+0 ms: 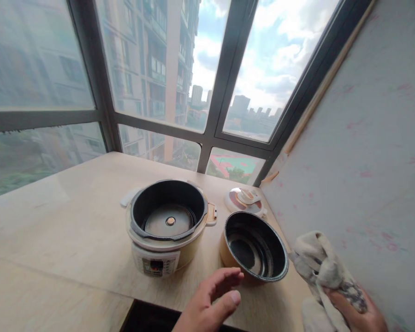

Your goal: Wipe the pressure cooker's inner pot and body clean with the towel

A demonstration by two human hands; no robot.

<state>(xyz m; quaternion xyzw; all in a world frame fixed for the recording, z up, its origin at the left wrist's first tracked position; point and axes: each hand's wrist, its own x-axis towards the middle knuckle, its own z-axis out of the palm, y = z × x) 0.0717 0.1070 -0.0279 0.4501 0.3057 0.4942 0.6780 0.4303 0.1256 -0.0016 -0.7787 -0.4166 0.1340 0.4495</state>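
A cream electric pressure cooker (166, 226) stands open on the wooden counter (65, 230), its dark well showing the heating plate. Its dark inner pot (254, 246) sits to the right of it, and the lid (245, 199) lies behind the pot near the window. My left hand (210, 299) hovers open, fingers stretched toward the inner pot, just short of its near rim. My right hand (356, 311) at the lower right grips a crumpled whitish cloth (320, 265), held up beside the pot.
Large windows (152, 69) with dark frames wrap round the back of the counter. A pale wall (366, 152) with pink specks closes the right side. The counter's front edge drops to a dark gap (148, 318) at the bottom.
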